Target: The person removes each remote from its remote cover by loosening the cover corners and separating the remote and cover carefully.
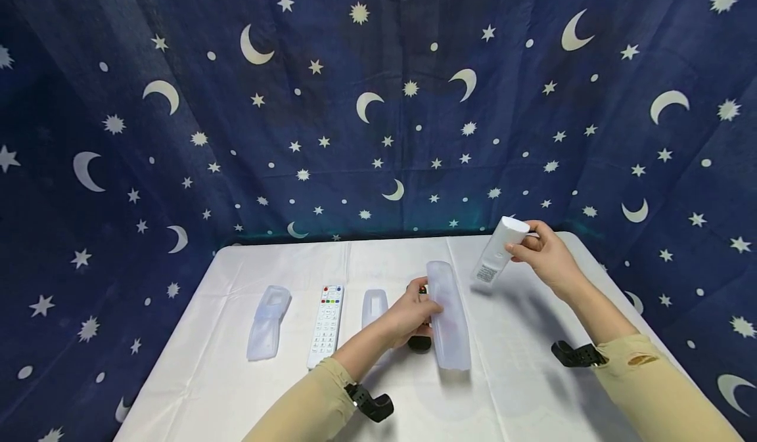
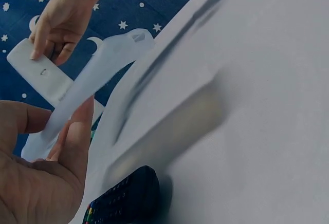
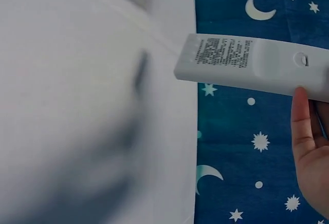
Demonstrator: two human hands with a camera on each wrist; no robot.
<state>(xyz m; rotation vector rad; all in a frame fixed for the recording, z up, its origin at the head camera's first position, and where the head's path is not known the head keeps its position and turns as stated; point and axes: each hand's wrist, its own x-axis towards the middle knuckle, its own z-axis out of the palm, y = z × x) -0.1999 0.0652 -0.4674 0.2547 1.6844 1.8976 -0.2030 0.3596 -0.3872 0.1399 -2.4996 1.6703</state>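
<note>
My left hand [image 1: 411, 312] pinches a long translucent remote cover [image 1: 451, 317] between thumb and fingers, holding it above the table. In my right hand [image 1: 547, 258] is a white remote control [image 1: 499, 251], gripped near one end and tilted, its other end lower. The right wrist view shows the back of this remote [image 3: 277, 64], with a printed label and a battery-door catch. Beneath my left hand lies a black remote control [image 2: 128, 198], mostly hidden by that hand in the head view.
Left of my left hand, a white remote [image 1: 325, 324] with colored buttons lies face up on the white-covered table [image 1: 219, 389]. A translucent cover [image 1: 269, 324] lies at the far left, another [image 1: 374, 305] partly behind my left arm. A starry blue curtain [image 1: 331, 166] hangs behind the table.
</note>
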